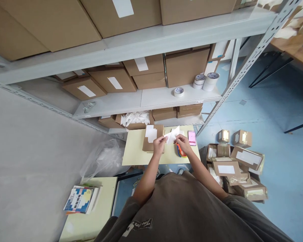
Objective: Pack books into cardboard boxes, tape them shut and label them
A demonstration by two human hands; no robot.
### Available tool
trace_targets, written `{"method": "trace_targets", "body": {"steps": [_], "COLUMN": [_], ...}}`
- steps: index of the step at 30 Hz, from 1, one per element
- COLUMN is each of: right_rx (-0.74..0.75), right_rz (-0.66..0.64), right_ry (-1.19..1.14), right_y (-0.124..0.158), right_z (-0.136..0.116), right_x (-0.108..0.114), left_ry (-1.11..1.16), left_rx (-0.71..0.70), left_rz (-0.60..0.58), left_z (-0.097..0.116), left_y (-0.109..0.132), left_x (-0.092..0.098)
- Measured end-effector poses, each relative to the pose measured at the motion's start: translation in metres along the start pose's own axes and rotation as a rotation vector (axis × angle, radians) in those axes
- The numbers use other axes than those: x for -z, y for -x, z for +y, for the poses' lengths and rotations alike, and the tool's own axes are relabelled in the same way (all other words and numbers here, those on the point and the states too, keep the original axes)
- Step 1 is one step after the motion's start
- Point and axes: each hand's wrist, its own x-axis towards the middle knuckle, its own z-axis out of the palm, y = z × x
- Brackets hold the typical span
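My left hand point(159, 145) and my right hand point(182, 142) pinch a white paper label point(172, 135) between them, above the pale yellow table point(131, 151). The paper looks folded or peeled apart into two flaps; I cannot tell which. Left of it lies a cardboard box point(145, 141) with overlapping white labels point(151, 133) on top. Beneath my right hand sits an orange and blue tape dispenser point(181, 152), partly covered by the hand. A phone with a pink screen point(192, 137) rests at the table's right side.
A metal shelf point(151, 101) with cardboard boxes and tape rolls point(199, 80) rises in front. Piled parcels point(227, 168) stand on the floor at right. A clear plastic bag point(101, 158) and a side table with books point(79, 200) are at left.
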Motion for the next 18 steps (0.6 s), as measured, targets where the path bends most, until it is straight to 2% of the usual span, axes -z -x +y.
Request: {"method": "trace_targets", "body": {"steps": [2,5,7,10,12,13,16,18], "right_rx": [-0.024,-0.026,-0.013,-0.008,-0.009,-0.008,-0.015,-0.057], "right_rz": [0.031,0.018,0.017,0.024,0.069,0.113,0.257,0.281], "right_ry": [0.008,0.018,0.017,-0.009,-0.041,-0.055,-0.059,-0.049], "right_y": [0.000,-0.001,-0.003,-0.007,-0.011,-0.013,-0.024,-0.037], "right_z": [0.005,0.007,0.004,0.001,0.001,0.002,0.013,0.025], "right_x": [-0.008,-0.023,-0.030,-0.040,-0.047,-0.053,-0.077,-0.101], "left_ry": [-0.044,-0.083,-0.078,-0.032,0.030,0.067,0.150,0.135], "left_rx": [-0.025,-0.058,-0.051,-0.017,0.005,0.022,0.071,0.098], "left_rz": [-0.010,-0.119,-0.148,-0.098,0.044,0.153,0.492,0.603], "left_z": [-0.002,-0.005,-0.007,-0.010,-0.012,-0.014,-0.022,-0.032], "left_y": [0.001,0.001,-0.005,-0.028,-0.054,-0.070,-0.116,-0.137], "left_x": [0.004,0.009,0.017,0.047,0.085,0.109,0.193,0.246]}}
